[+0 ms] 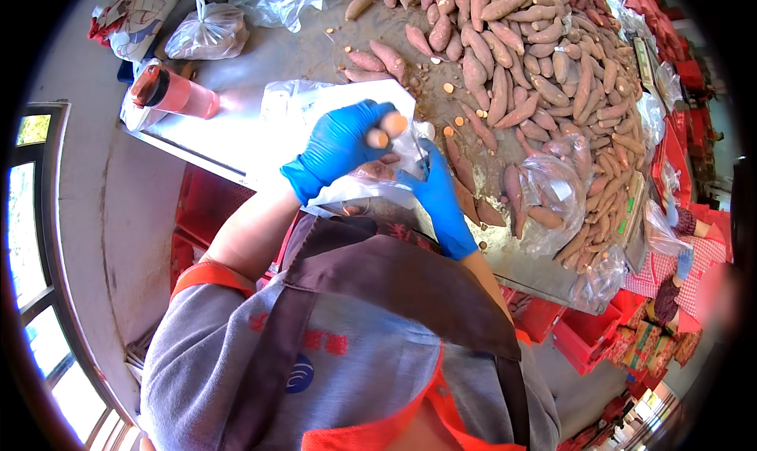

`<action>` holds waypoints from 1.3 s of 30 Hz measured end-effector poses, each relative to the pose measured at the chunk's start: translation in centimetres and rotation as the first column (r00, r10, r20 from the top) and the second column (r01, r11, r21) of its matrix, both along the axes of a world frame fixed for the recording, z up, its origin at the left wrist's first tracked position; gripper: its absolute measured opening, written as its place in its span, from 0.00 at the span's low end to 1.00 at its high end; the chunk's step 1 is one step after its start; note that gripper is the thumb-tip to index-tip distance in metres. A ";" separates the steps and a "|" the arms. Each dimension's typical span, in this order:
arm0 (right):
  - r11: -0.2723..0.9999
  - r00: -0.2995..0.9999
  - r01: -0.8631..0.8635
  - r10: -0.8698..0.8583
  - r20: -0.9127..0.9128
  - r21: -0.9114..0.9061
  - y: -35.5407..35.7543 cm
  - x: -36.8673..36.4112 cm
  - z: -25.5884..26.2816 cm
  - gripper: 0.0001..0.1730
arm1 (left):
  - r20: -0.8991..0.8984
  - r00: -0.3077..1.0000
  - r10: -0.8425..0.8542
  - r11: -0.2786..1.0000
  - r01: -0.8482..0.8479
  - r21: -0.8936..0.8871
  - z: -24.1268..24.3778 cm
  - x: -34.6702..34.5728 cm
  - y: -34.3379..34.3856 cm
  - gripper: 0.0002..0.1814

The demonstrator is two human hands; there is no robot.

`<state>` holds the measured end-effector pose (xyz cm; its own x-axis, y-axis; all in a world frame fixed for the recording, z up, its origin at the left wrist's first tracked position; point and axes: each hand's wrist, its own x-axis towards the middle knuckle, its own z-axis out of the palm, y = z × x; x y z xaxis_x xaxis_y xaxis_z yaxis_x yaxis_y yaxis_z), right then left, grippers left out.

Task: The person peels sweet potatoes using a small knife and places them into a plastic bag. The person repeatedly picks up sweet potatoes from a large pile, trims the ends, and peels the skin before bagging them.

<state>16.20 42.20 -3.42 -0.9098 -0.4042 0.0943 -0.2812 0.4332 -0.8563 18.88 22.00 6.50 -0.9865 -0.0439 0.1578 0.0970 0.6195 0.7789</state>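
My left hand (343, 137), in a blue glove, grips two sweet potatoes (392, 123) whose cut orange ends face right. Close by on the right, my right hand (437, 191), also gloved in blue, holds a small dark metal tool (423, 159); its kind is largely hidden by the fingers. Beneath both hands lies an open clear plastic bag (387, 186) with sweet potato inside. A bright white sheet (355, 94) spreads behind the left hand. Round cut-off sweet potato ends (448, 88) are scattered on the tabletop beyond.
A large heap of sweet potatoes (556, 66) covers the table's right side. Nearer stands a clear bag of sweet potatoes (553, 199). A pink bottle (183, 96) and a knotted plastic bag (208, 32) are left. Red crates (582, 335) and a gloved co-worker (686, 262) are at right.
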 end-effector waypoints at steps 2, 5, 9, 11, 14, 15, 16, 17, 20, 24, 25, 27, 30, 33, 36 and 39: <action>0.954 0.869 0.047 0.106 0.483 -0.296 0.7 -1.2 -0.3 0.21 | 0.126 0.974 -0.189 0.909 0.222 -0.352 -1.2 0.1 0.2 0.17; 0.784 0.602 0.369 0.206 0.771 -0.498 0.4 -1.5 3.7 0.17 | 0.241 0.936 -0.258 0.801 0.347 -0.489 -3.9 0.0 0.8 0.21; 0.806 0.725 0.293 0.164 0.669 -0.515 1.7 -1.4 2.5 0.12 | 0.006 0.974 -0.226 0.794 0.188 -0.578 -6.3 -0.7 -0.6 0.27; 0.822 0.750 0.255 0.165 0.641 -0.509 2.5 -1.4 1.8 0.12 | 0.147 0.977 -0.156 0.868 0.207 -0.452 -6.3 -0.8 -3.2 0.28; 0.873 0.808 0.170 0.142 0.572 -0.457 3.4 -1.3 1.5 0.13 | 0.133 0.984 -0.122 0.887 0.168 -0.430 -4.5 1.1 -6.2 0.31; 0.905 0.844 0.116 0.128 0.522 -0.410 3.6 -1.3 1.6 0.13 | 0.010 0.990 -0.141 0.891 0.132 -0.435 -4.5 1.9 -6.9 0.32; 0.903 0.865 0.108 0.120 0.487 -0.415 3.5 -0.9 1.5 0.13 | 0.028 0.986 -0.162 0.878 0.156 -0.453 -4.3 2.6 -7.3 0.33; 0.902 0.886 0.100 0.112 0.451 -0.419 3.4 -0.6 1.5 0.13 | 0.045 0.982 -0.182 0.863 0.182 -0.471 -4.0 3.1 -7.6 0.35; 0.995 0.893 0.001 0.043 0.449 -0.097 4.8 -0.6 0.4 0.14 | 0.070 0.974 -0.215 0.822 0.219 -0.526 -2.8 3.8 -8.2 0.37; 0.796 0.546 0.503 0.007 0.838 -0.335 3.1 -0.6 7.1 0.15 | 0.067 0.996 -0.062 0.799 0.090 -0.594 -4.3 4.3 -9.2 0.24; 0.701 0.508 0.596 0.051 0.860 -0.393 3.0 -0.6 8.6 0.16 | 0.148 0.988 -0.042 0.785 0.124 -0.607 -3.1 4.0 -8.8 0.20; 0.566 0.548 0.590 0.244 0.800 -0.576 3.7 -1.0 10.6 0.15 | 0.304 0.953 0.003 0.755 0.197 -0.625 0.8 4.2 -7.9 0.12; 0.457 0.631 0.585 0.263 0.730 -0.670 3.6 -1.3 14.5 0.11 | -0.073 0.968 -0.240 0.719 0.127 -0.683 5.7 5.3 -7.5 0.06; 0.284 0.594 0.466 0.601 0.534 -0.838 4.9 -2.4 14.0 0.07 | -0.021 0.948 -0.319 0.678 0.212 -0.704 6.4 5.8 -6.6 0.05; 0.902 0.873 0.191 0.025 0.487 -0.387 5.0 -1.1 12.1 0.04 | 0.127 0.952 -0.278 0.689 0.290 -0.664 2.7 6.7 -6.3 0.05; 0.906 0.636 0.323 0.007 0.772 -0.274 5.4 1.0 10.6 0.13 | 0.184 0.944 -0.274 0.832 0.329 -0.446 2.8 6.8 -5.1 0.09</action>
<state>17.16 47.62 7.21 -0.7751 -0.3328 -0.5371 0.5612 0.0277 -0.8272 25.65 16.90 9.27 -0.9505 0.3099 -0.0237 0.2712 0.8643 0.4237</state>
